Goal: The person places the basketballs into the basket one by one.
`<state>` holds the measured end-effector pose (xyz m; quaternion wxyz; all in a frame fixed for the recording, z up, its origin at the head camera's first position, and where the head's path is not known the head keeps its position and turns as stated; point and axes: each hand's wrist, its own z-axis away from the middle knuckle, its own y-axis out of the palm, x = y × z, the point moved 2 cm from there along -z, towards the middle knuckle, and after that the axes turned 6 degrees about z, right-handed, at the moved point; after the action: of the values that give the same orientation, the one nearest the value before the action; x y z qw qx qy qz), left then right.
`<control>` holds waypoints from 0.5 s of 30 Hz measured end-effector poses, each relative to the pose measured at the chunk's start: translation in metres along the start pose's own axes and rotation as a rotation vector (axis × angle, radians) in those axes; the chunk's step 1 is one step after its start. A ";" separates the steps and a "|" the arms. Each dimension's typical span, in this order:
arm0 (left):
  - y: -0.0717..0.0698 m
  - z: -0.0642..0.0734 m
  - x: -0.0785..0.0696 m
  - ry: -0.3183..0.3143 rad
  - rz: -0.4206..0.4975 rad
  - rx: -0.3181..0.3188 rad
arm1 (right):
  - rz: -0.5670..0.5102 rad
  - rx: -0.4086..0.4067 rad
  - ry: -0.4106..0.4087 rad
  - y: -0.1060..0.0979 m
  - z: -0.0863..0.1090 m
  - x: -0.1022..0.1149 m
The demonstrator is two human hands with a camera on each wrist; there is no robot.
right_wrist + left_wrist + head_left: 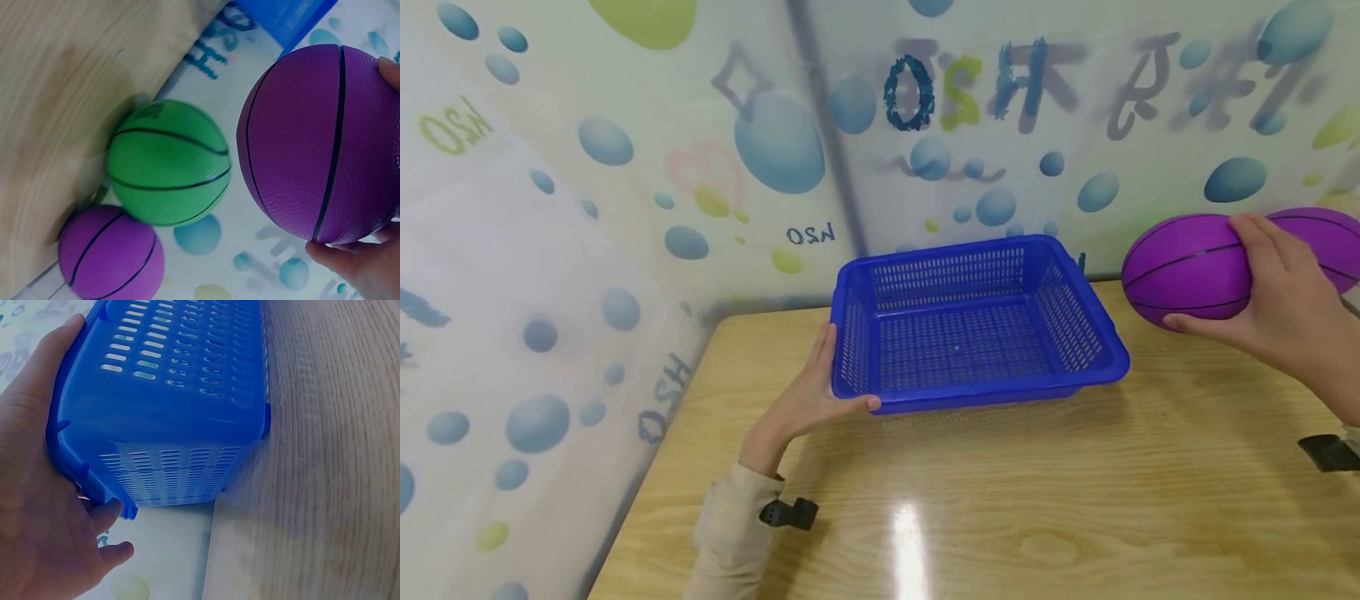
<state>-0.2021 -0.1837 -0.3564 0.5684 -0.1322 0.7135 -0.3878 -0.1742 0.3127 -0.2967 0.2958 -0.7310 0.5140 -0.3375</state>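
A blue plastic basket [966, 396] with slotted walls stands on the wooden table near the wall, and no contents show inside it. My left hand [808, 392] holds its near left corner, thumb along the front rim and fingers at the left side. In the left wrist view the basket's rim [59, 434] lies against that palm. To the right of the basket, my right hand [1288, 304] grips a purple mini basketball [1187, 267], thumb below and fingers over the top. The right wrist view shows this ball [300, 144] raised close to the camera.
A second purple ball [1322, 242] sits at the far right, partly behind my right hand. Beside it in the right wrist view is a green ball [169, 162]. A bubble-printed wall covering [895, 200] rises along the back edge of the table [1000, 500].
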 end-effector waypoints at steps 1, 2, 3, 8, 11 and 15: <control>0.000 0.000 0.000 0.000 0.005 -0.001 | -0.012 0.000 -0.003 0.000 -0.001 0.003; 0.000 0.000 0.000 0.003 0.010 -0.001 | -0.025 -0.004 -0.008 0.001 -0.002 0.006; 0.000 0.000 0.000 0.003 0.014 -0.003 | -0.037 -0.009 -0.015 0.001 -0.004 0.009; 0.001 0.000 0.001 0.003 0.017 -0.012 | -0.071 -0.029 -0.048 0.003 -0.013 0.020; 0.002 0.000 0.002 0.000 0.023 -0.010 | -0.086 -0.033 -0.057 0.004 -0.017 0.025; 0.002 -0.001 0.002 0.004 0.042 0.000 | -0.104 -0.034 -0.055 0.006 -0.019 0.030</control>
<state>-0.2030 -0.1832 -0.3593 0.5751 -0.1164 0.7173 -0.3757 -0.1853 0.2807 -0.2848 0.2795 -0.7707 0.4724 -0.3235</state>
